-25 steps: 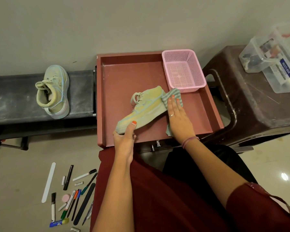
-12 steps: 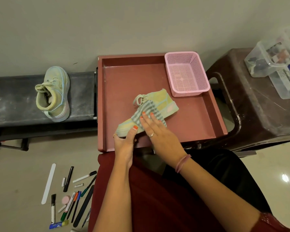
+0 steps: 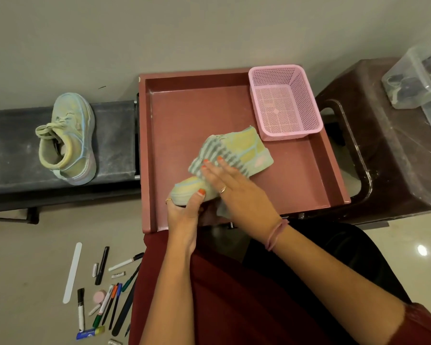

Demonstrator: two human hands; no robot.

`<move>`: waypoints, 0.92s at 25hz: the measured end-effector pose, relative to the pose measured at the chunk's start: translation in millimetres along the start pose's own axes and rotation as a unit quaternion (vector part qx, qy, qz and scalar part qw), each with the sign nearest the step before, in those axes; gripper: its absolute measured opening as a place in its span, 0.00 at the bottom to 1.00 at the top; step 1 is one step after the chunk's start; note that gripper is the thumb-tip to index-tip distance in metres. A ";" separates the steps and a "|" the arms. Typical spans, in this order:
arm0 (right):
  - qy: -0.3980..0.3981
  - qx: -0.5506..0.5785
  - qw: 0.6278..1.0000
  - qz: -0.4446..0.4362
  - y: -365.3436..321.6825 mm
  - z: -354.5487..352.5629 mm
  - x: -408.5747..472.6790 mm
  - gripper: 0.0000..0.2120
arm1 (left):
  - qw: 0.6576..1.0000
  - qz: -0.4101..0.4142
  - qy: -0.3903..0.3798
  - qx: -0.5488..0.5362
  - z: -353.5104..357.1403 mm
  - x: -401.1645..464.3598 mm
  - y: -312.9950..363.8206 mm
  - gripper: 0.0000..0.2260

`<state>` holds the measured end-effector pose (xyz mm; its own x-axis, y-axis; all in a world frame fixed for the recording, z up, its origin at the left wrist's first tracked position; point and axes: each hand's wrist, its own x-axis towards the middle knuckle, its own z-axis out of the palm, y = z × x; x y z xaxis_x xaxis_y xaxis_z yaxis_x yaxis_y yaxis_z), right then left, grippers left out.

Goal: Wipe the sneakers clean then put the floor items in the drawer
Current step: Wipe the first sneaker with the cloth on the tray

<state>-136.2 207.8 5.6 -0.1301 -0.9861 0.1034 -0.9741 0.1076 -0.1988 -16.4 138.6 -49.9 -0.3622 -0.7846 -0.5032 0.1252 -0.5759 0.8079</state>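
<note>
While left hand (image 3: 184, 215) clamps the sneaker (image 3: 246, 150) toe, I note right hand (image 3: 230, 185) flat, pressing striped cloth (image 3: 213, 151) onto its side.

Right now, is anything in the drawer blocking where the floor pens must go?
Partly. The sneaker being wiped lies across the drawer floor and the pink basket fills its far right corner; the far left part is bare.
</note>
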 end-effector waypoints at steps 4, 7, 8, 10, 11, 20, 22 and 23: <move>0.040 0.037 0.988 0.147 22.9 6.2 15.0 0.31 | 0.999 -0.020 0.030 -0.039 2.5 2.8 1.8 0.40; 0.023 0.107 0.987 0.115 -38.4 22.1 3.0 0.27 | 1.000 -0.015 0.017 -0.013 2.2 0.3 2.4 0.19; 0.026 0.109 0.989 0.092 -51.4 25.3 -5.9 0.26 | 1.000 -0.009 0.012 0.000 1.8 -1.5 4.0 0.13; 0.034 0.041 0.997 0.054 -36.5 31.1 -16.4 0.28 | 1.000 -0.007 0.020 -0.023 -0.4 -0.5 4.5 0.20; 0.032 0.002 0.998 0.058 -16.9 33.4 -17.7 0.29 | 0.998 -0.020 0.029 -0.053 0.0 -0.1 6.3 0.26; -0.009 0.078 0.963 0.257 79.2 22.7 6.4 0.39 | 0.996 -0.040 0.027 -0.081 1.8 -1.7 8.8 0.04; -0.018 0.126 0.947 0.295 79.6 12.5 15.5 0.38 | 0.996 -0.034 0.028 -0.078 2.6 -1.0 9.1 0.11; -0.025 0.131 0.946 0.294 67.1 9.6 16.2 0.39 | 0.996 -0.035 0.033 -0.080 2.0 -0.2 9.2 0.18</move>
<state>-201.9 197.8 -15.4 -0.6199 -0.7710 -0.1458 -0.6562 0.6113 -0.4424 -17.0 133.9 -41.7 -0.3151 -0.7510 -0.5803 0.2497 -0.6555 0.7127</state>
